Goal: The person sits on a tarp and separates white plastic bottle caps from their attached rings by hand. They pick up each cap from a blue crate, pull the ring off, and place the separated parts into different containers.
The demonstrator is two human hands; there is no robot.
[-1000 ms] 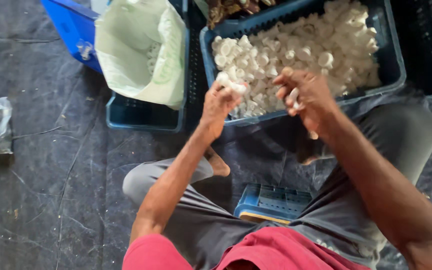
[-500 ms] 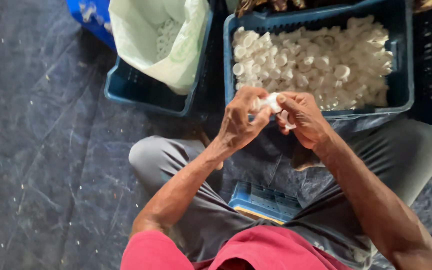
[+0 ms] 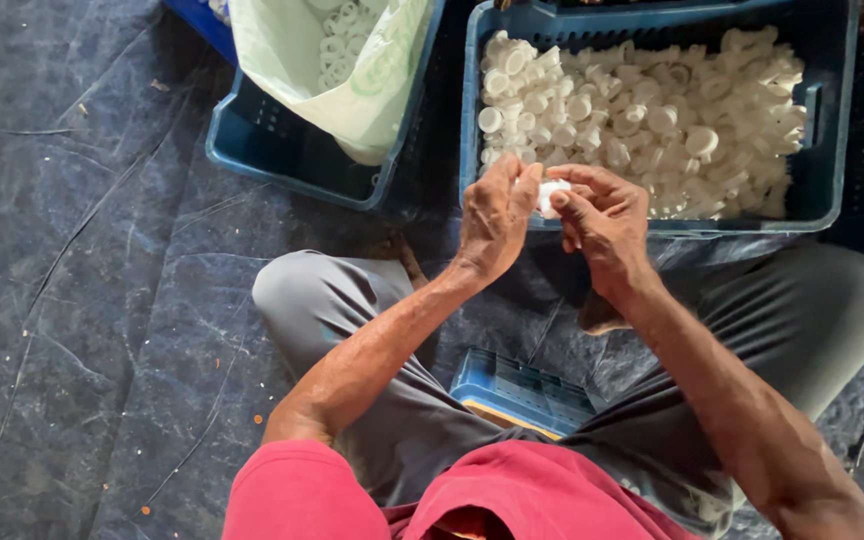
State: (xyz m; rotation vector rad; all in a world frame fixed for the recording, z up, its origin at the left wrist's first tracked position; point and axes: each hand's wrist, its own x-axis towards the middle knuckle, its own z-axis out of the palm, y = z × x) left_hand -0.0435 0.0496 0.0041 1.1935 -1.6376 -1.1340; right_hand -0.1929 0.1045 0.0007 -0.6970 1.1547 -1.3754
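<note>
Pinching one small white cap (image 3: 552,192) between both hands, left hand (image 3: 492,215) & right hand (image 3: 607,220) closed on it, just in front of blue crate (image 3: 472,120) w/ caps. Best keep fingertip hold firm, twist steady.

Caps (image 3: 642,120) in crate (image 3: 472,120) — bag (image 3: 352,70) leftward

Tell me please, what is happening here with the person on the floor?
A person sits cross-legged on a dark sheet. The left hand and the right hand together hold one small white cap between the fingertips. Just ahead stands a blue crate full of white caps. To its left, another crate holds a pale green bag with more caps.
</note>
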